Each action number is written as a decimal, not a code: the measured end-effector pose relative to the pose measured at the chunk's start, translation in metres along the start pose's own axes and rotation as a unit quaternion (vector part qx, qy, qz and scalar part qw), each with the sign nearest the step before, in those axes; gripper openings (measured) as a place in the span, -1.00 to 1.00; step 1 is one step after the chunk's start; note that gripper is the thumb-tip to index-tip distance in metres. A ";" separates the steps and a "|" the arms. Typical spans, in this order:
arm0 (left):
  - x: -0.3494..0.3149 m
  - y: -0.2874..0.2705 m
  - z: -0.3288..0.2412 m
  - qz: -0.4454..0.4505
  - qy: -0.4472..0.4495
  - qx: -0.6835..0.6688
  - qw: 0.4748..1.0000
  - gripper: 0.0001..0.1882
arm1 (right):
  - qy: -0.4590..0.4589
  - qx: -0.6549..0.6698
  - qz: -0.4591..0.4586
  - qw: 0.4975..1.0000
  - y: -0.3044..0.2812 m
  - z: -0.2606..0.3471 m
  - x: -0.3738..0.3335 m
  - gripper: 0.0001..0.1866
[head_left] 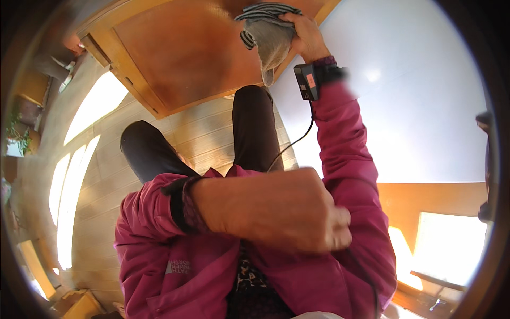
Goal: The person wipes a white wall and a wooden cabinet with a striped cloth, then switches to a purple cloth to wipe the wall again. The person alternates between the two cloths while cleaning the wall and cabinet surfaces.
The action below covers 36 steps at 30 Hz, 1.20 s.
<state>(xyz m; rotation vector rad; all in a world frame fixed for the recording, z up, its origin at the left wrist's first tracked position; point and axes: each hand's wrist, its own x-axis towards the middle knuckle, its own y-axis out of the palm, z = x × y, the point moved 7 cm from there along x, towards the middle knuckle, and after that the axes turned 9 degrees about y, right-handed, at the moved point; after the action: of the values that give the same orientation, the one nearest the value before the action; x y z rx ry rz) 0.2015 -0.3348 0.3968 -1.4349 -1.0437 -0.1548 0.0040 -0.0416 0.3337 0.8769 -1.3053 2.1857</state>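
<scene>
My right hand (310, 38) reaches up and away, its fingers closed around a grey cloth (272, 40) with dark striped edges. A loose end of the cloth hangs down in front of a brown wooden cabinet door (180, 50). My left hand (271, 210) crosses my body with curled fingers, right beside my right sleeve (348, 154). Whether those fingers pinch the sleeve or anything else is hidden. A small black box (307, 82) is strapped at my right wrist, and a thin black cable (297, 139) runs from it toward my lap.
A large smooth white panel (404, 101) stands on the right, next to the cabinet. My bent knees (255, 125) point at the cabinet over a pale plank floor (101, 202) with bright sun patches. A plant (22, 139) shows at the far left.
</scene>
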 end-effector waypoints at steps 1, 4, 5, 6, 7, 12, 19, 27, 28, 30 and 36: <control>0.009 -0.003 -0.011 -0.019 0.032 0.021 0.999 -0.81 | -0.106 -0.090 -0.041 0.989 -0.003 0.013 -0.003 -0.57; 0.026 -0.002 -0.040 -0.032 0.100 0.044 0.993 -0.80 | -0.092 -0.099 -0.016 0.991 -0.003 0.007 -0.003 -0.55; 0.027 -0.008 -0.048 -0.086 0.124 0.041 0.988 -0.73 | -0.071 -0.056 -0.009 0.996 -0.005 0.005 -0.004 -0.50; 0.023 -0.015 -0.050 -0.138 0.126 0.026 0.982 -0.72 | -0.068 -0.065 -0.021 0.995 -0.006 0.006 -0.007 -0.50; 0.018 -0.019 -0.053 -0.164 0.132 0.016 0.977 -0.69 | -0.065 -0.072 -0.035 0.995 -0.008 0.008 -0.010 -0.49; -0.021 -0.032 -0.041 -0.142 0.043 0.091 0.985 -0.67 | 0.305 0.367 -0.029 0.878 0.017 -0.013 -0.006 -0.69; -0.179 -0.070 0.036 -0.297 -0.344 -0.040 0.890 -0.86 | 0.255 0.648 -0.097 0.711 0.002 0.020 0.019 -0.67; -0.371 -0.071 0.072 -0.619 -0.448 -0.011 0.645 -0.86 | 0.346 0.505 -0.173 0.771 -0.010 0.023 0.028 -0.61; -0.388 -0.067 0.073 -0.643 -0.456 -0.007 0.616 -0.87 | 0.259 0.415 -0.190 0.851 -0.026 0.036 0.037 -0.59; -0.414 -0.064 0.078 -0.680 -0.438 -0.026 0.587 -0.89 | 0.170 0.310 -0.281 0.892 -0.050 0.046 0.053 -0.55; -0.459 -0.046 0.094 -0.738 -0.433 -0.046 0.516 -0.92 | 0.175 -0.029 -0.288 0.941 -0.018 0.053 0.075 -0.65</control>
<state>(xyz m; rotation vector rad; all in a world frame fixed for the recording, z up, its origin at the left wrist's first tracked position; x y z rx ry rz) -0.1394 -0.4872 0.1092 -0.1376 -2.9456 -0.7564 -0.0212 -0.0763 0.4172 0.6934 -0.8056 1.7262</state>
